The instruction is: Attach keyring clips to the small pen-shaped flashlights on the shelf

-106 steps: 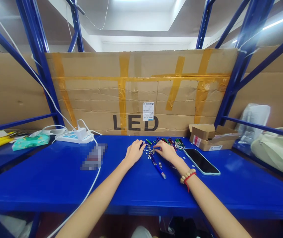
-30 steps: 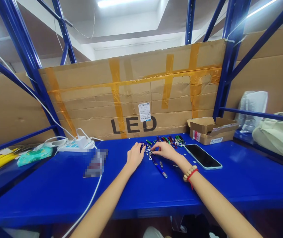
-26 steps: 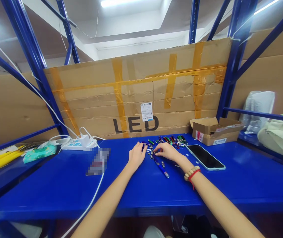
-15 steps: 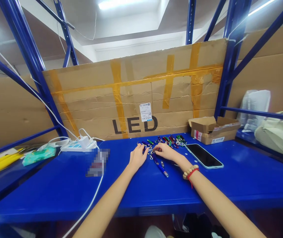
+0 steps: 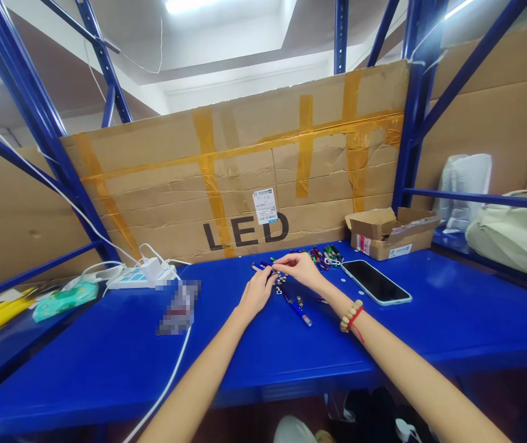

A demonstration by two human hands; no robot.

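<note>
My left hand (image 5: 257,290) is over the blue tabletop with its fingers bent and thumb drawn in. My right hand (image 5: 301,271), with a beaded bracelet (image 5: 352,316) at the wrist, meets it fingertip to fingertip in a pinch. Whatever lies between the fingers is too small to make out. Just below them is a scatter of small metal parts (image 5: 281,280). A slim blue metal tube (image 5: 302,315), pen-like with a silver end, lies nearer me. More blue tubes are partly hidden behind my hands. Several red, green and dark tubes (image 5: 321,257) are heaped beyond my right hand.
A phone (image 5: 376,282) lies right of my right hand, before an open cardboard box (image 5: 392,234). At left are a white power strip (image 5: 141,277), a trailing white cable (image 5: 178,363) and a blurred-out packet (image 5: 179,307). A large cardboard sheet (image 5: 175,184) stands behind the table (image 5: 120,357).
My right hand has moved up and left, from over the small parts to my left hand's fingertips. My left hand stays in nearly the same place. The view has shifted slightly.
</note>
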